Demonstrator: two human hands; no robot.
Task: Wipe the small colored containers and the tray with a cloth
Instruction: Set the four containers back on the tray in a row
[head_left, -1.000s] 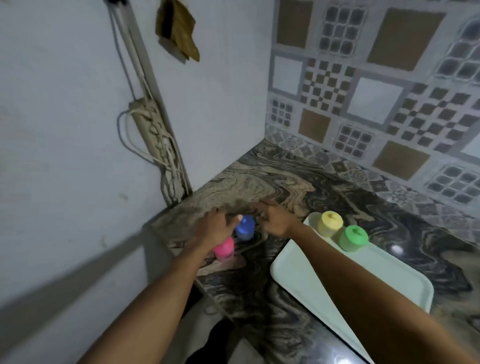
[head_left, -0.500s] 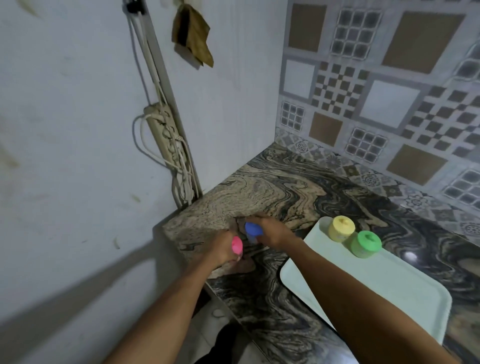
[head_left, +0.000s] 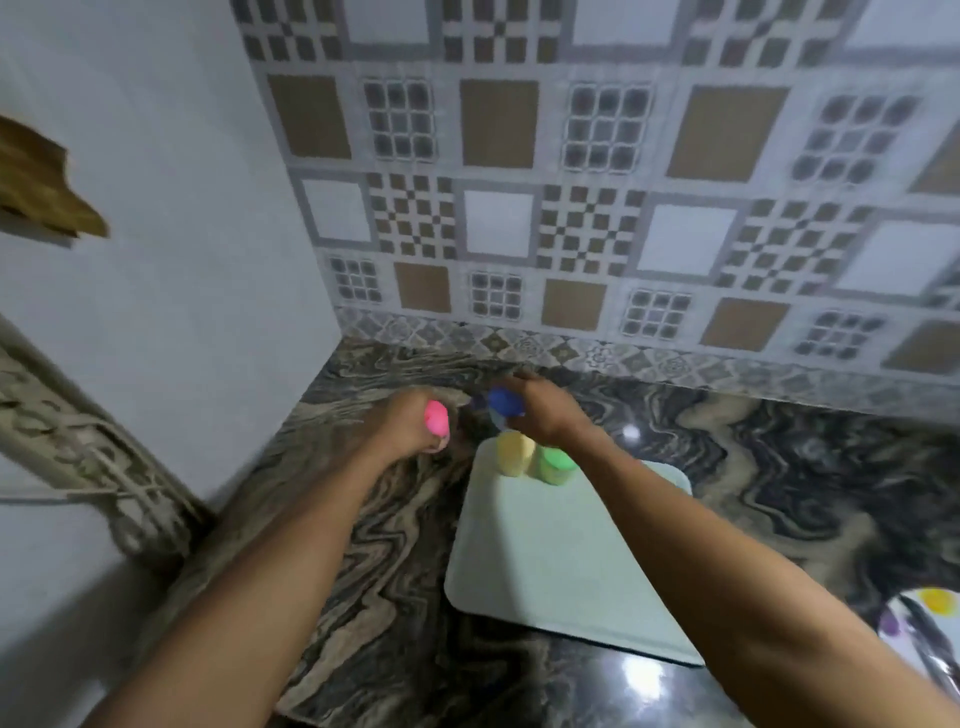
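My left hand (head_left: 410, 423) is closed around a pink container (head_left: 436, 417), held above the marbled counter left of the tray. My right hand (head_left: 543, 408) grips a blue container (head_left: 504, 401) just beyond the tray's far left corner. A yellow container (head_left: 514, 453) and a green container (head_left: 556, 465) stand side by side at the far left end of the pale green tray (head_left: 566, 571). My right forearm crosses over the tray's right side. No cloth shows in view.
The dark marbled counter (head_left: 779, 467) runs to a patterned tiled wall (head_left: 571, 208) behind and a plain white wall (head_left: 156, 260) at left. A bundled power strip with cables (head_left: 78, 441) hangs on the left wall. A floral plate edge (head_left: 924, 623) shows at lower right.
The view has swung right and is blurred. Both hands, holding the pink and blue containers, have lifted off the counter and moved toward the tray's far corner.
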